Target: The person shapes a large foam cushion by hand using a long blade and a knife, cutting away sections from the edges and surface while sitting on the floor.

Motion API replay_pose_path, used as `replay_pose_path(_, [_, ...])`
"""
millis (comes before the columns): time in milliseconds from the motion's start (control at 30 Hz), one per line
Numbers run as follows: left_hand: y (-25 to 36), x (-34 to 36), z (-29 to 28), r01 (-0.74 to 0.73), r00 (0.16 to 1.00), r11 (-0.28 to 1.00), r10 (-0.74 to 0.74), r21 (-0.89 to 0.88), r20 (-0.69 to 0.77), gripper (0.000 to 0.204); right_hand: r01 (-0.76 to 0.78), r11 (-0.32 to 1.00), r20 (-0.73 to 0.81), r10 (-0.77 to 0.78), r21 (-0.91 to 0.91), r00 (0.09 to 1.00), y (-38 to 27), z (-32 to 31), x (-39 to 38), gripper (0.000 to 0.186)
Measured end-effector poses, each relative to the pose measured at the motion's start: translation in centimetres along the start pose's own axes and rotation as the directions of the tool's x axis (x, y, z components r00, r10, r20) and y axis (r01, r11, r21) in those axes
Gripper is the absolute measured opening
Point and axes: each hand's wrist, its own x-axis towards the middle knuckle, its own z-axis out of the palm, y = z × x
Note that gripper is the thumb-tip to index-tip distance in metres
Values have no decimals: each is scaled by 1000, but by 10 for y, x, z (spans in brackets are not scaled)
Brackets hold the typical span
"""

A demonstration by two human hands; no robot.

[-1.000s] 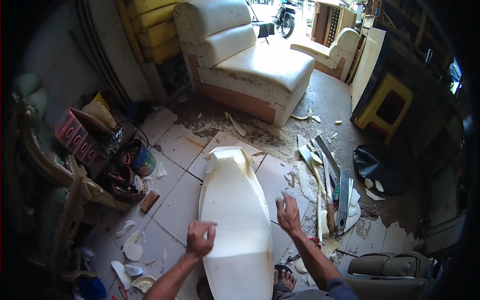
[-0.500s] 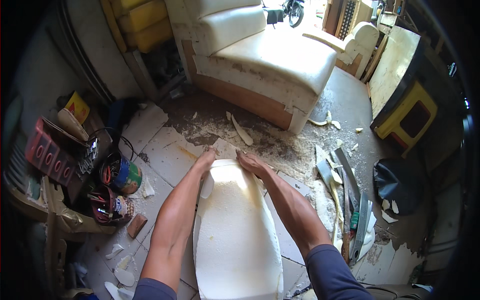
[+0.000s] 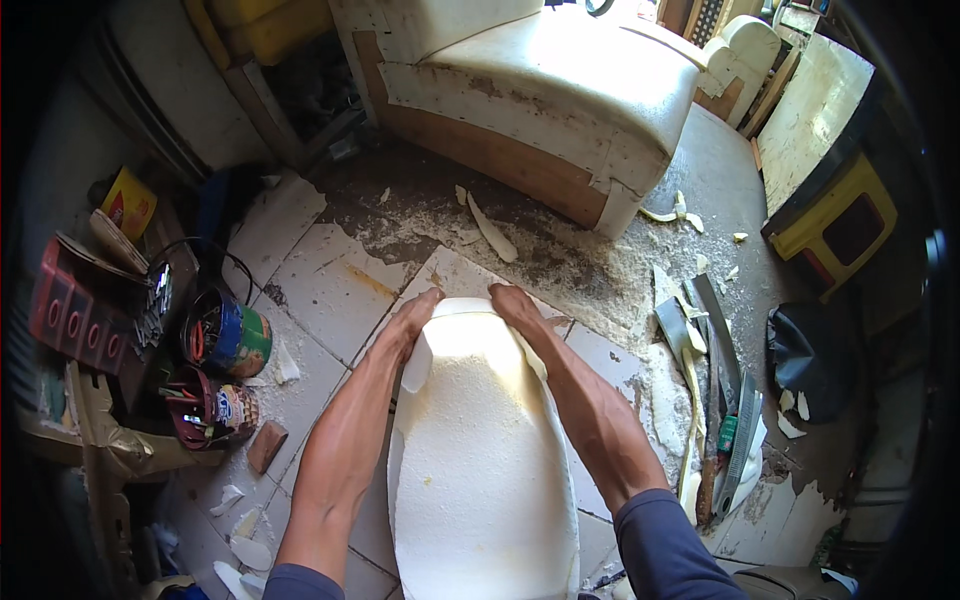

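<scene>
A long off-white foam seat point(image 3: 480, 460) lies lengthwise below me, its narrow rounded end pointing away and a loose flap along its upper left edge. My left hand point(image 3: 420, 315) grips the far end at its left corner, fingers curled over it and partly hidden. My right hand point(image 3: 510, 305) holds the opposite corner of that end, its fingertips out of sight around the edge. Both forearms stretch along the sides of the foam.
A white sofa section point(image 3: 520, 120) stands ahead. On the left are tool buckets point(image 3: 225, 340), a red plastic rack point(image 3: 75, 310) and a brick point(image 3: 268, 445). Long blades point(image 3: 715, 400), foam offcuts point(image 3: 490, 225), a black bag point(image 3: 810, 355) and a yellow panel point(image 3: 840, 220) lie or stand beyond.
Both hands have moved from beside the foam's middle out to its far end and closed on it. My view has tilted further down, so the sofa sits higher in the picture.
</scene>
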Motion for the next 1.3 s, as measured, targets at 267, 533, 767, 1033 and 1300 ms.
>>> replay_pose_path(267, [-31,32,-13,-163,980,964,184,209,-83,47,107,991,-40,-111,-82,993,5,11,-6,51])
replay_pose_path(533, [-27,34,-6,-146,967,838,234,526,-104,52,162,981,-81,-171,-107,982,23,15,4,52])
replay_pose_path(767, [-24,33,-6,-160,968,778,246,608,-59,51,280,855,130,-248,-437,960,20,10,10,44])
replay_pose_path(1033, [-10,35,31,-132,988,888,155,440,-17,49,268,919,-114,-311,-289,944,77,1,34,46])
replay_pose_path(1300, [25,-45,-4,-104,994,994,106,-42,40,53,458,782,-1,-505,-422,863,-15,-26,-38,44])
